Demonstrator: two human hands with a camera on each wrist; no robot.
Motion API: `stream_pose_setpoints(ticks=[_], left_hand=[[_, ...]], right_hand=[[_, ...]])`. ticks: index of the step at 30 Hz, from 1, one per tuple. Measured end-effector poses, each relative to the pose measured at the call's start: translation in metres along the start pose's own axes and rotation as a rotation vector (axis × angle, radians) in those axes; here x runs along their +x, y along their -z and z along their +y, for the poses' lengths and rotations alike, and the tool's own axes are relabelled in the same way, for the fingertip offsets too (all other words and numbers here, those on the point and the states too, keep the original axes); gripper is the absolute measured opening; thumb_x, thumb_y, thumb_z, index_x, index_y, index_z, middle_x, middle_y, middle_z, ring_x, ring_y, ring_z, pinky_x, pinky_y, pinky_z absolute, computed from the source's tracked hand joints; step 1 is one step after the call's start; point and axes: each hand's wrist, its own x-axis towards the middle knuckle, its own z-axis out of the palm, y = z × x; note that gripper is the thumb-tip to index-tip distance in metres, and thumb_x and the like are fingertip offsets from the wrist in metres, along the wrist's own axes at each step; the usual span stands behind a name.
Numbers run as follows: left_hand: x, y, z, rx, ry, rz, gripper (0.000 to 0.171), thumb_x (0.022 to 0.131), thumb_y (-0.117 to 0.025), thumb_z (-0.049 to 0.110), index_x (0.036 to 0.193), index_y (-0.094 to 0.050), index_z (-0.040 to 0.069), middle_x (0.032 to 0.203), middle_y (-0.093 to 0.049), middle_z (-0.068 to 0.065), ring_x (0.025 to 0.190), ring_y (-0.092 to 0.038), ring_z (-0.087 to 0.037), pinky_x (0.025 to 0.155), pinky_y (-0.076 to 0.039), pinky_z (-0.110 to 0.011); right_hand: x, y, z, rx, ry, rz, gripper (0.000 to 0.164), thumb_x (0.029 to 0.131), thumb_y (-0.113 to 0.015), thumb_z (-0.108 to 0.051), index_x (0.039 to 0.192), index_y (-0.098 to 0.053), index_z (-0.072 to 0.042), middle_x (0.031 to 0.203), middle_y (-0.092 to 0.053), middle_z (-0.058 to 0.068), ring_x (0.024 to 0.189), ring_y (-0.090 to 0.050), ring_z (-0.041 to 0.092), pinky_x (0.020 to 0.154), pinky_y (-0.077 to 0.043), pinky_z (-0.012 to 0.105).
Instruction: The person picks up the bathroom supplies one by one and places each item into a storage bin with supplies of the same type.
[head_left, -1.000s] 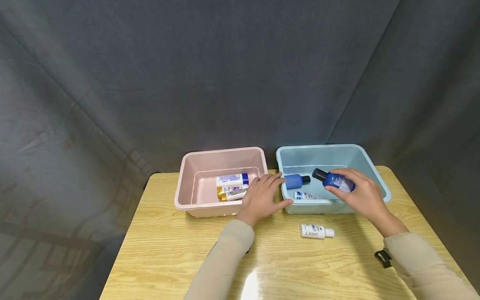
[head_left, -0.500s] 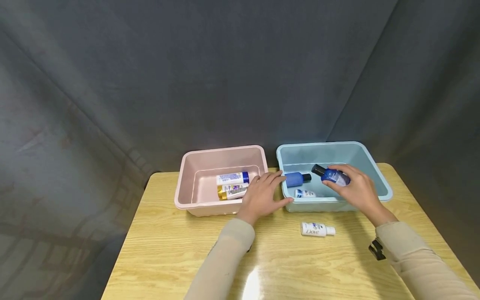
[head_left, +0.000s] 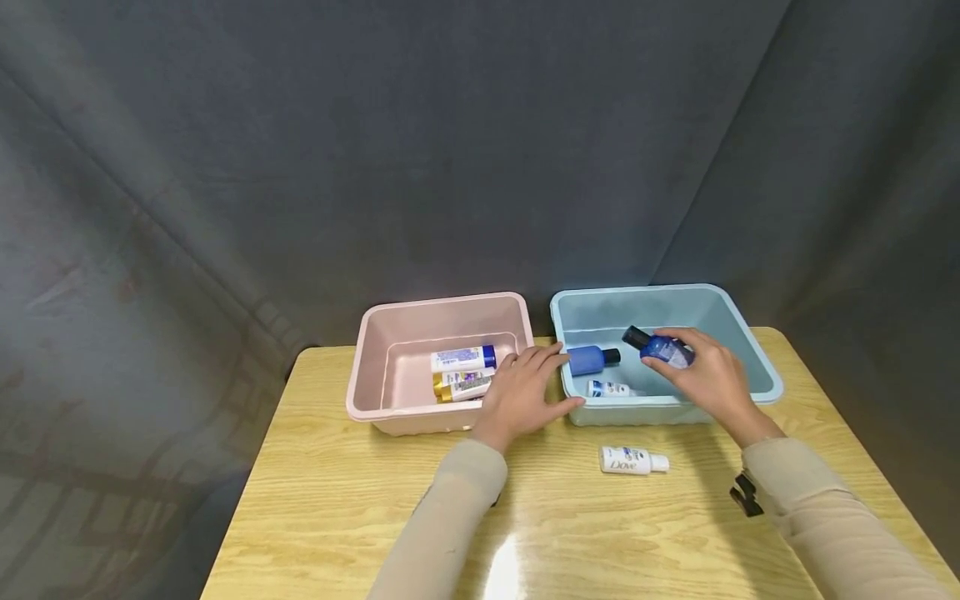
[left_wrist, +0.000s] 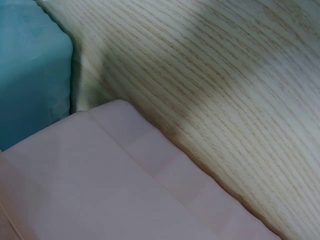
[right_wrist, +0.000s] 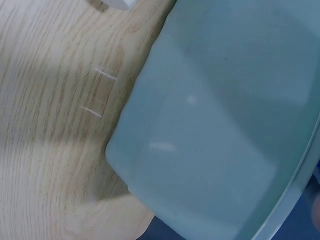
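My right hand (head_left: 712, 375) grips a dark blue bottle (head_left: 670, 352) with a black cap, tilted over the blue bin (head_left: 675, 293). Inside that bin lie a second blue bottle (head_left: 587, 360) with a black cap and a small white-and-blue bottle (head_left: 607, 389). My left hand (head_left: 521, 393) is spread between the two bins, its fingertips at the blue bin's left rim and its palm over the right end of the pink bin (head_left: 438, 304). The right wrist view mainly catches the blue bin's outer wall (right_wrist: 210, 115); the left wrist view, the pink bin's wall (left_wrist: 110, 180).
The pink bin holds a white tube (head_left: 459, 359) with a blue cap and gold-capped white containers (head_left: 468, 388), partly hidden by my left hand. A white Dove bottle (head_left: 630, 461) lies on the wooden table (head_left: 360, 517) before the blue bin. A grey curtain (head_left: 480, 150) hangs behind.
My right hand has moved slightly left and farther into the blue bin with the dark blue bottle. My left hand stays in place.
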Motion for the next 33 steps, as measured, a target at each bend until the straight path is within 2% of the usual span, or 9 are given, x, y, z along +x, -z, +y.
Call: stream_pose_setpoints(ticks=[8,13,27,30,33], left_hand=[[-0.001,-0.002,0.001,0.001,0.011,-0.005,0.079,0.090,-0.029,0.080,0.152,-0.038,0.033,0.159,-0.031,0.011,0.141,-0.034,-0.015,0.113,-0.032,-0.041],[-0.001,-0.003,0.001,0.002,0.010,-0.001,0.079,0.090,-0.029,0.080,0.152,-0.039,0.033,0.159,-0.031,0.011,0.141,-0.035,-0.015,0.113,-0.032,-0.041],[-0.001,-0.002,0.002,0.004,0.008,-0.004,0.079,0.090,-0.028,0.080,0.152,-0.038,0.032,0.159,-0.030,0.011,0.141,-0.034,-0.015,0.113,-0.032,-0.041],[-0.001,-0.001,0.001,0.000,0.007,-0.002,0.079,0.090,-0.029,0.080,0.152,-0.038,0.032,0.159,-0.030,0.010,0.141,-0.034,-0.015,0.113,-0.032,-0.042],[-0.001,0.000,0.001,-0.001,0.006,0.004,0.079,0.090,-0.030,0.079,0.152,-0.039,0.031,0.159,-0.031,0.010,0.141,-0.035,-0.015,0.112,-0.033,-0.043]], right_hand=[[0.005,0.000,-0.003,-0.008,-0.026,-0.031,0.055,0.084,-0.078,-0.042,0.127,-0.065,-0.011,0.119,-0.064,0.026,0.085,-0.061,0.035,0.058,-0.042,0.037],[0.008,0.002,-0.005,-0.016,-0.042,-0.046,0.057,0.084,-0.077,-0.046,0.127,-0.064,-0.012,0.115,-0.065,0.025,0.079,-0.059,0.031,0.055,-0.040,0.034],[0.015,0.005,-0.004,-0.026,-0.126,-0.126,0.063,0.087,-0.073,-0.049,0.130,-0.060,-0.005,0.118,-0.062,0.030,0.089,-0.061,0.038,0.066,-0.049,0.048],[0.017,0.005,-0.005,-0.017,-0.144,-0.146,0.064,0.087,-0.073,-0.049,0.131,-0.059,-0.004,0.120,-0.061,0.031,0.091,-0.060,0.037,0.068,-0.050,0.047],[0.019,0.003,-0.005,-0.007,-0.159,-0.163,0.065,0.087,-0.073,-0.048,0.131,-0.059,-0.003,0.118,-0.062,0.030,0.087,-0.060,0.034,0.065,-0.050,0.042]])
